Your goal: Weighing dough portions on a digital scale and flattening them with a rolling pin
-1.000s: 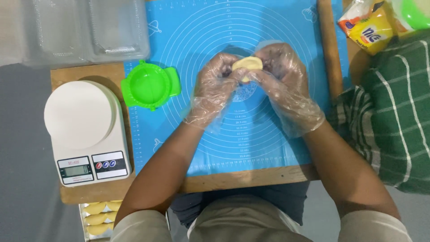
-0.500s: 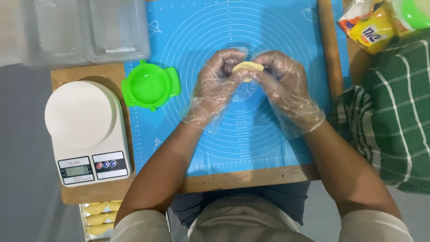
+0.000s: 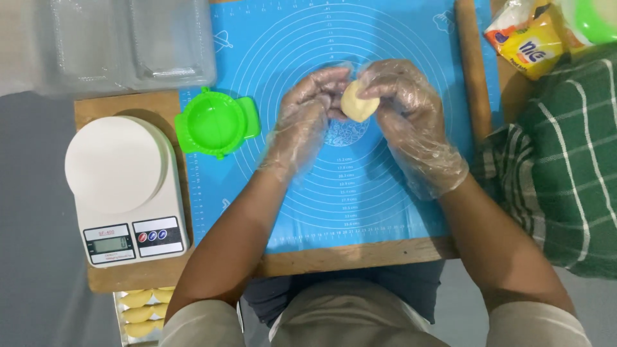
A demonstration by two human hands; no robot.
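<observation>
Both hands, in clear plastic gloves, pinched a small pale round piece of dough (image 3: 358,101) above the blue silicone mat (image 3: 385,193), left hand (image 3: 307,119) and right hand (image 3: 411,115) apparently shaping it, the green plastic dumpling press (image 3: 215,123) lying empty nearby.

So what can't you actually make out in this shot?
- Far side of the dough piece: head view, covered by the gloved fingers of the left hand and right hand.
- Tray of pale shaped pieces: cut off by the bottom edge and hidden by the left arm.
- Yellow snack packet: cut by the top edge.
- Scale display: too small.
</observation>
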